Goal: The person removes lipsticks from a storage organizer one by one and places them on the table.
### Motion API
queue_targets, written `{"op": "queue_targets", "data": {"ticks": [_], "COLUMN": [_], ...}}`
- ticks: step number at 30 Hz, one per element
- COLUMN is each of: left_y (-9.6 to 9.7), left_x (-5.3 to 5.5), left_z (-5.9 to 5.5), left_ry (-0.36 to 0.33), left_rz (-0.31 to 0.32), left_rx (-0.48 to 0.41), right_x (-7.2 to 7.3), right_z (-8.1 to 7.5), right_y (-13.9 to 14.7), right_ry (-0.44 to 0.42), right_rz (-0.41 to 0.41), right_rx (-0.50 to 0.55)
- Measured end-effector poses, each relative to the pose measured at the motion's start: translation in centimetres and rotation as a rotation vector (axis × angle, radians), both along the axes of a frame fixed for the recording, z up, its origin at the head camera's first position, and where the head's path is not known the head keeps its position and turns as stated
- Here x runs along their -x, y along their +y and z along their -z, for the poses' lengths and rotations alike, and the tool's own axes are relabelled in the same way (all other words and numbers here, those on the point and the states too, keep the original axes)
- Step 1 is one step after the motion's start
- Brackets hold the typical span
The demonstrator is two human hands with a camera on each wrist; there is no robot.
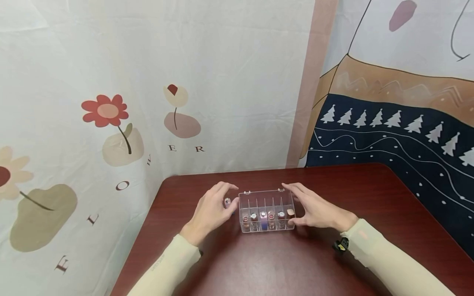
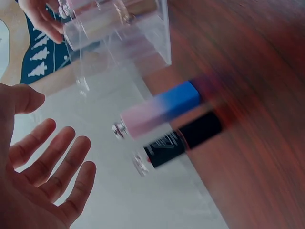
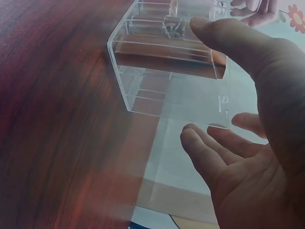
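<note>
In pale sleeves (image 1: 166, 265) nearest the camera, spreads the left hand (image 1: 211, 209) wide near a pink-and-blue tube (image 2: 159, 110) and a black tube (image 2: 164, 149), and the right hand (image 1: 319, 209) wide around the clear case's (image 1: 260, 202) right end on the red table (image 1: 259, 263), contact unclear.

Clear case (image 2: 159, 43), left wrist view: cut off. Black tube (image 2: 185, 137): lettering (image 2: 164, 145) blurred. Worktop (image 1: 240, 263), head view: near side cut off.
</note>
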State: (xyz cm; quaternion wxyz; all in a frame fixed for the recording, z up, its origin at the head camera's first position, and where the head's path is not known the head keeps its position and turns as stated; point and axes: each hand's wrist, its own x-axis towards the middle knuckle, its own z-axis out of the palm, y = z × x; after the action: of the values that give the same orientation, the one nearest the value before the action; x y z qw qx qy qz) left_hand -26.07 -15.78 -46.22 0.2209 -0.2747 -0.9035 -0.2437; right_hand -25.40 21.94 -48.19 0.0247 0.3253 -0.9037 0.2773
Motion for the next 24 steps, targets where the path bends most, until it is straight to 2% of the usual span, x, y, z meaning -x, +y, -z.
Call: {"op": "queue_targets", "data": {"ticks": [13, 18, 24], "left_y": [3.6, 4.9, 6.4], "left_x": [0.3, 0.3, 0.0], "left_z": [-0.4, -0.4, -0.2], "left_ry": [0.016, -0.015, -0.032], "left_rz": [0.153, 0.209, 0.259], "left_rx": [0.059, 0.107, 0.151], "right_x": [0.0, 0.1, 0.2], "right_z": [-0.1, 0.1, 0.2], "right_y": [0.0, 0.0, 0.0], "right_ry": [0.028, 0.057, 0.05], "right_rz": [-0.002, -0.003, -0.003], "right_rx": [0.007, -0.002, -0.008]}}
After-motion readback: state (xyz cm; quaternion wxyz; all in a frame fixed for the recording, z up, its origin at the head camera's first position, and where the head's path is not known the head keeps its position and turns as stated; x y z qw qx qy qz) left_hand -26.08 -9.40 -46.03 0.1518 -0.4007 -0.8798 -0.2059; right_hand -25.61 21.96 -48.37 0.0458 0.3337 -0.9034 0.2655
